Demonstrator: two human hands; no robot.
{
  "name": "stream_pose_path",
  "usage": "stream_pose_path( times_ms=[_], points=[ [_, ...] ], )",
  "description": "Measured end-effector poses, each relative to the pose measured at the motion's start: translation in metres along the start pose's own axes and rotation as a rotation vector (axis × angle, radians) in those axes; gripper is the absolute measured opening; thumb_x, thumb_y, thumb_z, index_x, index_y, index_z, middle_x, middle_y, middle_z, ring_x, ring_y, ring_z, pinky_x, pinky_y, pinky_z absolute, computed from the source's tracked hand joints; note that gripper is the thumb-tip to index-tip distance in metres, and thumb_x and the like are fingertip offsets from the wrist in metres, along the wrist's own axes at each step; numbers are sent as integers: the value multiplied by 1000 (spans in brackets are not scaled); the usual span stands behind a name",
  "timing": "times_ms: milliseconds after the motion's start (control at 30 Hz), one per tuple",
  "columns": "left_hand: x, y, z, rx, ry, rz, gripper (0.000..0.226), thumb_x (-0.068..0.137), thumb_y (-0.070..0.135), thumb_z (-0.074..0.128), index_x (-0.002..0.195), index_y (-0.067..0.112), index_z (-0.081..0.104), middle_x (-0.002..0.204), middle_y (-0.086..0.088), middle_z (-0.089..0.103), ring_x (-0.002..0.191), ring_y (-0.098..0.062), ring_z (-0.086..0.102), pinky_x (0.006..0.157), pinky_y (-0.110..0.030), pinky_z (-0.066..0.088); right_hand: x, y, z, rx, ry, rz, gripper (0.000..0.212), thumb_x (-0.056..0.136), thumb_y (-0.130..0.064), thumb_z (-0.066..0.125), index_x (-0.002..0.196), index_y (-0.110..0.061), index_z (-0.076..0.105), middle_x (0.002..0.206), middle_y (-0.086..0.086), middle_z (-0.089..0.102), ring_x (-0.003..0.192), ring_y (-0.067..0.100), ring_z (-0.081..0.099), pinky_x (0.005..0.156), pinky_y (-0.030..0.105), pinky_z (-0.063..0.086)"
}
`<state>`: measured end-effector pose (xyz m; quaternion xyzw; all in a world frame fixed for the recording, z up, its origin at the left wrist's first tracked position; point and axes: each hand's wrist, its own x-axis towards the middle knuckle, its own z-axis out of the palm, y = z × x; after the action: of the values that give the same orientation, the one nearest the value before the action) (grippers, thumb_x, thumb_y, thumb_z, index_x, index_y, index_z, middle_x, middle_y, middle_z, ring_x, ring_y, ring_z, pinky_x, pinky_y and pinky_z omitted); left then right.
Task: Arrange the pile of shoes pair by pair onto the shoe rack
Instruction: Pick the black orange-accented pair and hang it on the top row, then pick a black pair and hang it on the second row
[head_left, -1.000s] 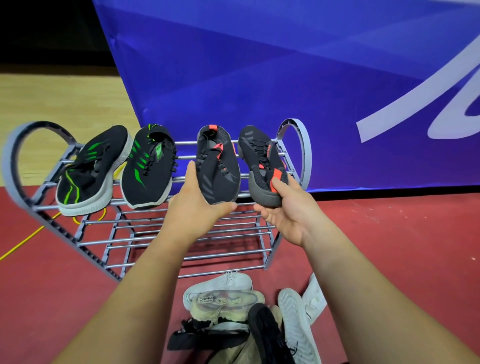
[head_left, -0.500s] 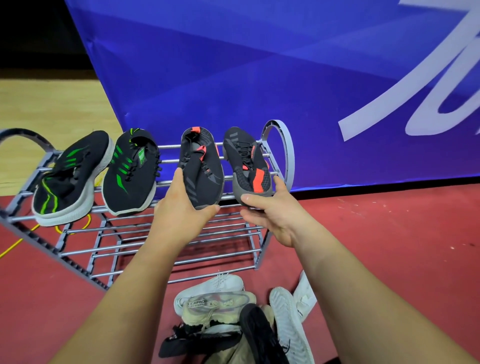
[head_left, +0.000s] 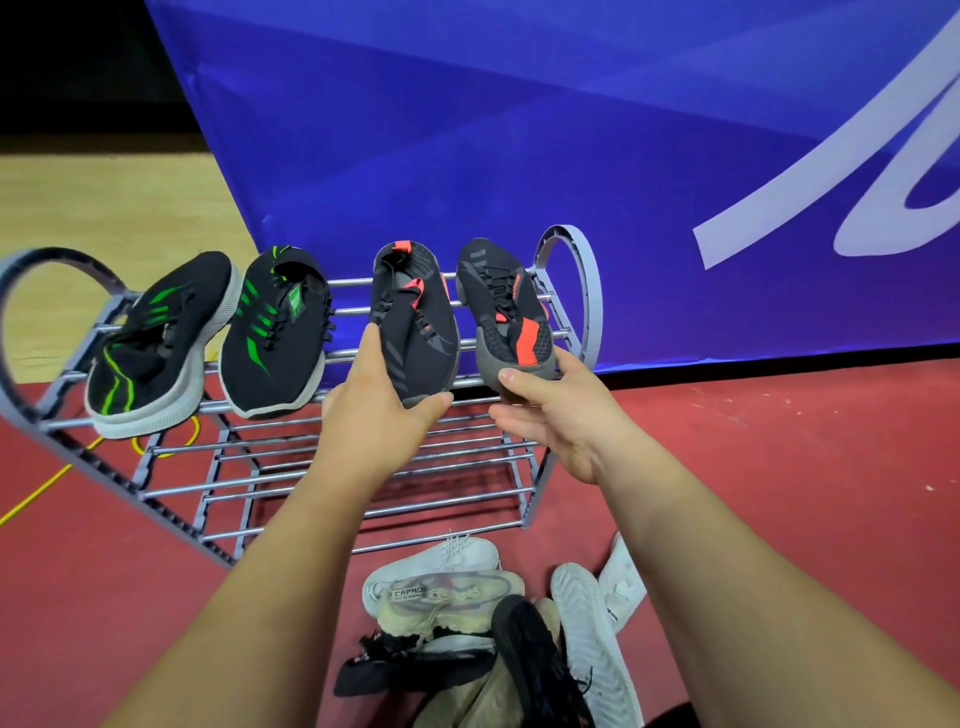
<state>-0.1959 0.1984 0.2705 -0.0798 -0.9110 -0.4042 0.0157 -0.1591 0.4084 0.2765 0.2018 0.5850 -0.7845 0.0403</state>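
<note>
Red-trimmed shoes: left shoe (head_left: 415, 332) and right shoe (head_left: 511, 317) lie side by side on the rack's (head_left: 569, 291) top tier, centre frame.
Grip: left hand (head_left: 379, 410) closed on the left shoe's toe; right hand (head_left: 558, 415) closed on the right shoe's toe.
Handling: judged light, soft knit, stiffer soles; hold at toe or heel.
Surroundings: green-striped pair (head_left: 218, 338) at left; pile (head_left: 493, 623) on floor, bottom centre.
Change: shoes sit slightly deeper on the tier; hands unchanged.

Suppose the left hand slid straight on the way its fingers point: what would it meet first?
Probably nothing new: the left hand already grips the toe of the black-and-red shoe; beyond its heel hangs the blue banner, though depth is unclear.
</note>
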Motion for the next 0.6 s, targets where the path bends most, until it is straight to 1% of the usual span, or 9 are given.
stream_pose_path(
  times_ms=[133, 200, 233, 300, 367, 433, 467, 533, 600],
  points=[
    [3, -1, 8, 71, 16, -29, 90, 78, 59, 74, 149, 35, 25, 138, 12, 62, 118, -31, 63, 105, -53, 44, -9, -6, -6, -84, -3, 23, 67, 91, -13, 78, 148, -27, 45, 126, 15, 69, 86, 39, 78, 76, 42, 64],
    [-1, 1, 12, 196, 51, -40, 99, 82, 59, 73, 157, 27, 17, 155, 1, 48, 130, -34, 54, 108, -53, 39, -17, -9, -11, -138, 23, 39, 84, 91, -18, 78, 158, -34, 29, 126, 18, 68, 83, 39, 78, 78, 45, 64],
    [-6, 4, 14, 264, 66, -48, 103, 83, 60, 73, 160, 24, 14, 161, -4, 38, 140, -33, 44, 109, -55, 35, -21, -9, -14, -170, 34, 42, 88, 92, -21, 77, 160, -36, 23, 124, 18, 68, 83, 38, 78, 78, 47, 65],
    [-19, 10, 16, 318, 67, -59, 107, 83, 60, 73, 162, 20, 12, 166, -13, 22, 152, -33, 23, 114, -58, 28, -33, -9, -24, -232, 53, 38, 87, 94, -25, 75, 161, -35, 21, 121, 17, 69, 82, 36, 78, 76, 47, 65],
    [-32, 15, 14, 295, 82, -36, 103, 84, 55, 76, 161, 18, 19, 165, -17, 21, 152, -36, 18, 117, -57, 24, -49, -7, -35, -290, 72, 26, 81, 94, -25, 74, 159, -32, 26, 117, 15, 69, 82, 36, 78, 75, 48, 65],
    [-45, 17, 9, 253, 135, 48, 89, 87, 43, 77, 157, 13, 32, 157, -19, 35, 145, -39, 29, 118, -54, 27, -66, -2, -48, -357, 88, 28, 74, 94, -24, 73, 157, -26, 33, 114, 14, 71, 80, 36, 77, 76, 49, 65],
    [-52, 18, 5, 234, 155, 110, 78, 88, 37, 76, 153, 12, 40, 147, -18, 45, 137, -39, 38, 116, -52, 31, -76, 1, -54, -398, 95, 31, 71, 94, -24, 72, 155, -25, 36, 113, 14, 71, 78, 34, 76, 77, 49, 65],
    [-67, 20, -4, 210, 135, 194, 53, 90, 25, 71, 140, 13, 55, 122, -10, 60, 118, -33, 54, 103, -46, 44, -94, 9, -69, -492, 99, 48, 69, 95, -23, 70, 155, -22, 37, 113, 13, 71, 75, 30, 73, 79, 49, 64],
    [-87, 21, -10, 265, 15, 190, 38, 91, 22, 67, 128, 16, 64, 106, -3, 63, 102, -27, 60, 87, -38, 46, -110, 18, -87, -600, 89, 67, 67, 96, -25, 70, 155, -19, 39, 110, 13, 71, 73, 27, 71, 78, 49, 63]
  ],
)
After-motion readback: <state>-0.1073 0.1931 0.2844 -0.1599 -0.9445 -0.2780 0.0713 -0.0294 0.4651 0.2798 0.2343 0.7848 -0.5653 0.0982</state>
